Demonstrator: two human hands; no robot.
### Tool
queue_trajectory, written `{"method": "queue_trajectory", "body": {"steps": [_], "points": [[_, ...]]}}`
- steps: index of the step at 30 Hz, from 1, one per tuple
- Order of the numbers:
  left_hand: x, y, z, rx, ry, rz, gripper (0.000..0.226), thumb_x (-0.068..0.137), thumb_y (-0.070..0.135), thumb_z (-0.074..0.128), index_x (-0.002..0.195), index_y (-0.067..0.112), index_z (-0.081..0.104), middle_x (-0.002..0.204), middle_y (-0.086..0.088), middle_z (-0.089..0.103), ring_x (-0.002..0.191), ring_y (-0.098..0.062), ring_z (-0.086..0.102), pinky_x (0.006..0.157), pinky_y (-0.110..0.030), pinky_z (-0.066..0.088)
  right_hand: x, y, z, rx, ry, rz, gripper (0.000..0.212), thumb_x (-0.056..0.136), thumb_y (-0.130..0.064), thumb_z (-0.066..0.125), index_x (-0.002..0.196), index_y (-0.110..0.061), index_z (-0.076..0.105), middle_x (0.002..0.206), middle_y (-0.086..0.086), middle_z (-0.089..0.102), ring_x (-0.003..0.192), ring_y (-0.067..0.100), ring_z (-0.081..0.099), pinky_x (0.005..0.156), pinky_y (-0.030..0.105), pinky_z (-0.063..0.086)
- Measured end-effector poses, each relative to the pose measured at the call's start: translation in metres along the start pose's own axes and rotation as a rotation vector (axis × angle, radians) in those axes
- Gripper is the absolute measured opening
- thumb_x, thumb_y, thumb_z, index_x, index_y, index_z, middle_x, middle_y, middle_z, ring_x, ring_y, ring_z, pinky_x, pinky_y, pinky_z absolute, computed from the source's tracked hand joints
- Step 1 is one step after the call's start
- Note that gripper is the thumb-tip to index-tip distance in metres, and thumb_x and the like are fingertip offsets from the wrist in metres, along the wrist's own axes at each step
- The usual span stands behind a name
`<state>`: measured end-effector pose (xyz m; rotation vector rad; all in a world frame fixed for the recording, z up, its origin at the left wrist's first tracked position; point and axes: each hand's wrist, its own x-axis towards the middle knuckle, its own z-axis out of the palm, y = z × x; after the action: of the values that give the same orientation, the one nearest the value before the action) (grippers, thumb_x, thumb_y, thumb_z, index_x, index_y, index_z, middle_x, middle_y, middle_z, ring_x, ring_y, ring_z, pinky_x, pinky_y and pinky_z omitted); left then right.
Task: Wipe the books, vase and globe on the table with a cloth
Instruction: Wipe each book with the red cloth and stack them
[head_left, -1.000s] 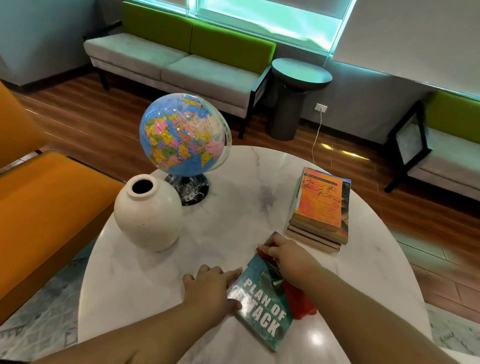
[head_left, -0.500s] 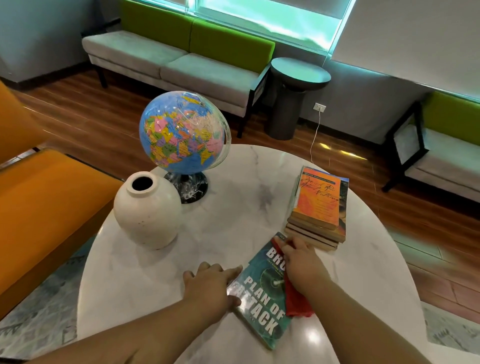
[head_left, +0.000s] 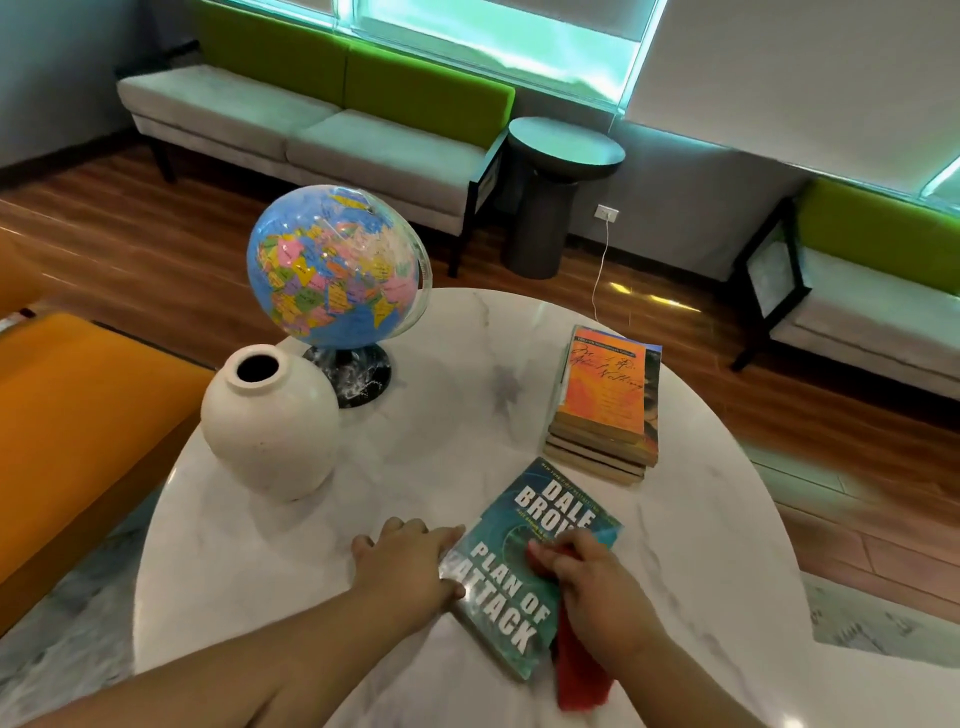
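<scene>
A teal paperback (head_left: 524, 571) lies flat near the front of the round white marble table (head_left: 457, 415). My left hand (head_left: 405, 564) rests on the table with its fingers against the book's left edge. My right hand (head_left: 597, 587) grips a red cloth (head_left: 579, 670) and presses it on the cover's right side; most of the cloth trails under my wrist. A stack of books (head_left: 605, 410) with an orange cover on top sits behind to the right. A cream vase (head_left: 270, 423) and a blue globe (head_left: 335, 267) stand at the table's left.
An orange seat (head_left: 67, 415) borders the table on the left. Beyond the table are a green-backed grey sofa (head_left: 322, 124), a dark round side table (head_left: 561, 182) and another green-backed seat (head_left: 872, 291) at the right. Wood floor surrounds the table.
My right hand has drawn the red cloth back down the teal cover from its far end, uncovering the author's name. My left hand has stayed at the book's left edge.
</scene>
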<state>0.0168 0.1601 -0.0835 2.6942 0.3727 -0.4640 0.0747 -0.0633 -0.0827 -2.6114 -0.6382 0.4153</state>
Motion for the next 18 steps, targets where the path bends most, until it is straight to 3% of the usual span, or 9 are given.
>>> {"method": "queue_trajectory", "body": {"steps": [2,4,6,8,9,11,12,15,18], "points": [[0.0,0.001,-0.001,0.004,-0.003,-0.002,0.062,0.081,0.058,0.059,0.138,0.048,0.036,0.124,0.01,0.05,0.123,-0.017,0.037,0.093,-0.043,0.027,0.004,0.004,0.005,-0.14,0.075,0.095,0.036,0.099,-0.035,0.04,0.133,-0.041,0.05,0.129,-0.013,0.043,0.118,0.013,0.045,0.1,0.024,0.041],[0.0,0.002,-0.001,0.01,-0.006,-0.004,0.059,0.08,0.057,0.06,0.135,0.046,0.041,0.122,0.01,0.051,0.122,-0.017,0.038,0.093,-0.043,0.028,-0.001,-0.007,0.012,-0.12,0.093,0.053,0.037,0.1,-0.038,0.036,0.136,-0.038,0.047,0.129,-0.015,0.04,0.116,0.009,0.042,0.105,0.025,0.038],[0.001,0.001,-0.001,0.012,-0.011,-0.017,0.057,0.08,0.058,0.06,0.133,0.045,0.043,0.121,0.01,0.051,0.121,-0.017,0.039,0.092,-0.042,0.028,-0.014,-0.029,0.019,-0.054,-0.032,-0.088,0.044,0.1,-0.049,0.025,0.133,-0.036,0.05,0.125,-0.014,0.042,0.114,0.005,0.041,0.105,0.021,0.035],[0.0,0.002,-0.001,0.018,-0.012,-0.015,0.056,0.08,0.059,0.059,0.132,0.045,0.044,0.122,0.009,0.051,0.121,-0.017,0.039,0.092,-0.042,0.028,-0.029,-0.035,0.021,-0.062,-0.171,-0.19,0.076,0.087,-0.073,0.003,0.13,-0.036,0.054,0.122,-0.013,0.045,0.11,0.004,0.04,0.1,0.018,0.033],[-0.001,0.002,-0.002,0.018,-0.01,-0.013,0.056,0.08,0.059,0.059,0.132,0.045,0.044,0.122,0.009,0.051,0.121,-0.017,0.04,0.093,-0.042,0.029,-0.035,-0.032,0.02,-0.027,-0.196,-0.199,0.077,0.084,-0.077,0.006,0.128,-0.038,0.056,0.12,-0.014,0.046,0.11,0.004,0.04,0.097,0.016,0.033],[-0.001,0.003,-0.002,0.013,-0.013,-0.01,0.055,0.08,0.058,0.059,0.131,0.044,0.045,0.122,0.009,0.051,0.121,-0.017,0.04,0.094,-0.042,0.029,-0.036,-0.019,0.012,-0.026,-0.187,-0.17,0.041,0.097,-0.053,0.031,0.129,-0.043,0.055,0.122,-0.016,0.046,0.113,0.006,0.041,0.094,0.012,0.03],[-0.001,0.003,-0.002,0.012,-0.017,-0.012,0.054,0.081,0.058,0.059,0.131,0.044,0.045,0.122,0.009,0.051,0.121,-0.017,0.04,0.094,-0.042,0.029,-0.037,-0.01,0.01,-0.034,-0.145,-0.11,0.034,0.099,-0.043,0.039,0.129,-0.043,0.054,0.124,-0.017,0.045,0.115,0.006,0.042,0.095,0.01,0.03],[-0.001,0.004,-0.003,0.018,-0.029,-0.02,0.054,0.08,0.058,0.059,0.131,0.044,0.045,0.122,0.009,0.052,0.12,-0.016,0.04,0.094,-0.042,0.029,-0.042,-0.005,0.008,-0.151,-0.056,-0.059,0.038,0.099,-0.046,0.034,0.134,-0.044,0.048,0.129,-0.019,0.043,0.12,0.009,0.042,0.105,0.015,0.03],[0.0,0.004,-0.003,0.016,-0.04,-0.021,0.053,0.08,0.057,0.06,0.129,0.042,0.046,0.122,0.008,0.052,0.12,-0.017,0.041,0.092,-0.042,0.029,-0.05,-0.012,0.016,-0.195,-0.202,-0.178,0.046,0.095,-0.055,0.025,0.136,-0.046,0.044,0.134,-0.016,0.042,0.121,0.01,0.041,0.109,0.018,0.026]]}}
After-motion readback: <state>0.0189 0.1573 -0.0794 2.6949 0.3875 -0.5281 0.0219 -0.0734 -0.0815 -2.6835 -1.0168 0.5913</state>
